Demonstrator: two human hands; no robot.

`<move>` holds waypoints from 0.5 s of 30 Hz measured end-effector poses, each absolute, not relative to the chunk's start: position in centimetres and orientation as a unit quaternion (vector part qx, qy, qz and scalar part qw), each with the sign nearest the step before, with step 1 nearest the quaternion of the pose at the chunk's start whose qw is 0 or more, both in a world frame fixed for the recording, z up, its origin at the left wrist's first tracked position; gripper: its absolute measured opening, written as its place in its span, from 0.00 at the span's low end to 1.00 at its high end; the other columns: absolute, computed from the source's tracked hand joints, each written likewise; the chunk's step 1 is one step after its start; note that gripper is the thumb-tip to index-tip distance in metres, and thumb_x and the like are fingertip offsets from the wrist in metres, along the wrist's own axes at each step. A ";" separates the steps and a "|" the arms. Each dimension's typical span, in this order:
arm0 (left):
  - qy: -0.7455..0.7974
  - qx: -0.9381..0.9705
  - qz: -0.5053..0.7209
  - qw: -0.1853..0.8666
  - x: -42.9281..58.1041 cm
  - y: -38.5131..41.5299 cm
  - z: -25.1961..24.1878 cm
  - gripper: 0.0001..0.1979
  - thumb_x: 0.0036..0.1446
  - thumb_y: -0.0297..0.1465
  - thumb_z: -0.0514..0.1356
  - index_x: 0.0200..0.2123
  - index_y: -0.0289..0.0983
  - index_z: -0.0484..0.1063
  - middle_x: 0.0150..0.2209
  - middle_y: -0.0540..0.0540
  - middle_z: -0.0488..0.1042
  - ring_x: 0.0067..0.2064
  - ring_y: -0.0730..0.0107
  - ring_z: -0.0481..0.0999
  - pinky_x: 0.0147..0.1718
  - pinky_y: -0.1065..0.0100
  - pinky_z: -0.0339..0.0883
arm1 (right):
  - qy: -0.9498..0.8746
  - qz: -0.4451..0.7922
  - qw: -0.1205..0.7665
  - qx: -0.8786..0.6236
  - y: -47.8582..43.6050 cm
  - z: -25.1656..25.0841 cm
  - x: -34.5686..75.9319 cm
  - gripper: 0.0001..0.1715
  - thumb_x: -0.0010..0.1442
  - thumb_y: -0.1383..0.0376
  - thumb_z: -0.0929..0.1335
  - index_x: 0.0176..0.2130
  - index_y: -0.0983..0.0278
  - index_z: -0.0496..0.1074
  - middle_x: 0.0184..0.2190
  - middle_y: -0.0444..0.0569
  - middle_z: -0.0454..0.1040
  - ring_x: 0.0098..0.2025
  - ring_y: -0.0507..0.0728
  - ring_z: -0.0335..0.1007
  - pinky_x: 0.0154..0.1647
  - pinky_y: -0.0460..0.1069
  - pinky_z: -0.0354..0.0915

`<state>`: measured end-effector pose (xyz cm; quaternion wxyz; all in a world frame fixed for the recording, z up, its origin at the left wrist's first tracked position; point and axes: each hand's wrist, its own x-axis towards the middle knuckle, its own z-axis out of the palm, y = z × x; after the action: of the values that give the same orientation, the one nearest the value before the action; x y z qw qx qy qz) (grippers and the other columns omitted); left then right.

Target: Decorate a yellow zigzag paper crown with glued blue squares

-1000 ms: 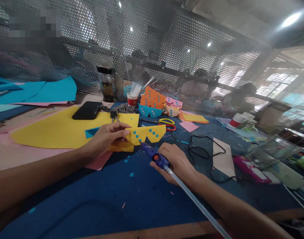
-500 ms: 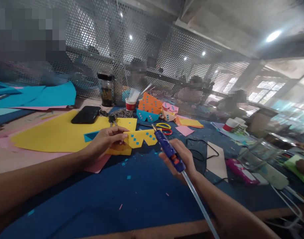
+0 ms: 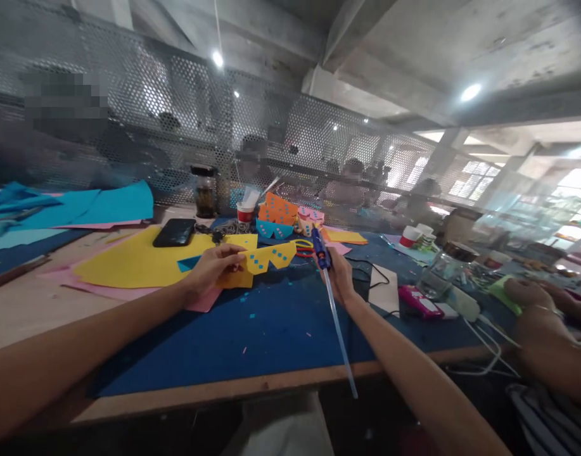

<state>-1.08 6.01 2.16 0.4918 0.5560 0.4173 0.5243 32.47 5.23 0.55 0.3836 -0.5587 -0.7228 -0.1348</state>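
Observation:
My left hand (image 3: 220, 267) pinches one end of a yellow paper cutout (image 3: 281, 254), shaped like a mask with notches and dotted with small blue squares. Closed around a dark blue glue gun (image 3: 321, 249), my right hand (image 3: 340, 272) is to the right of the cutout; a long clear glue stick (image 3: 338, 332) sticks out of the gun's rear. The nozzle points up and away, apart from the yellow paper. Behind them stand similar cutouts, an orange one (image 3: 277, 209) and a blue one (image 3: 274, 228), with scissors (image 3: 304, 246) in front.
On the left lie yellow sheets (image 3: 128, 259), a black phone (image 3: 175, 233) and blue sheets (image 3: 104, 206). A dark-lidded jar (image 3: 204, 193) and a paper cup (image 3: 245, 212) stand at the back. Rightward are a glass jar (image 3: 445, 269), a pink packet (image 3: 421, 301) and another person's hands (image 3: 532, 294).
My right hand has drawn the glue gun away to the right from the yellow cutout, turning it more upright. The view has shifted, showing more of the table's front edge and the neighbour's arms.

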 end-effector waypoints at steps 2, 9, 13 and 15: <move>0.418 0.558 0.526 0.488 -1.1 6.1 2.3 0.20 0.44 0.40 0.76 0.38 0.36 0.81 0.26 0.48 0.78 0.26 0.69 0.75 0.26 0.70 0.67 | -0.729 -0.134 0.370 -0.561 5.1 0.7 32.5 0.14 0.66 0.64 0.67 0.51 0.64 0.72 0.41 0.54 0.81 0.42 0.61 0.76 0.45 0.51 0.65; 0.427 0.554 0.523 0.488 -1.3 6.0 2.1 0.21 0.45 0.40 0.77 0.41 0.37 0.82 0.27 0.48 0.79 0.26 0.69 0.74 0.24 0.71 0.67 | -0.708 -0.114 0.314 -0.622 4.8 1.8 32.9 0.23 0.64 0.69 0.68 0.58 0.66 0.69 0.47 0.57 0.82 0.48 0.64 0.78 0.50 0.53 0.66; 0.430 0.555 0.521 0.485 -1.6 6.1 1.9 0.18 0.47 0.40 0.76 0.40 0.41 0.82 0.29 0.49 0.80 0.27 0.68 0.76 0.23 0.71 0.69 | -0.689 -0.099 0.285 -0.659 4.7 2.1 32.3 0.21 0.65 0.68 0.69 0.57 0.67 0.70 0.49 0.60 0.82 0.51 0.66 0.79 0.52 0.54 0.65; 0.428 0.556 0.523 0.484 -1.8 6.4 1.7 0.18 0.47 0.41 0.76 0.41 0.42 0.82 0.30 0.49 0.81 0.29 0.66 0.79 0.25 0.69 0.73 | -0.683 -0.092 0.272 -0.671 4.7 2.1 32.1 0.20 0.66 0.67 0.69 0.57 0.66 0.70 0.50 0.61 0.82 0.53 0.67 0.79 0.52 0.54 0.64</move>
<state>-1.77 6.36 1.67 0.4845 0.5555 0.4283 0.5228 32.10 4.67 2.13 0.2722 -0.6713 -0.6832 -0.0919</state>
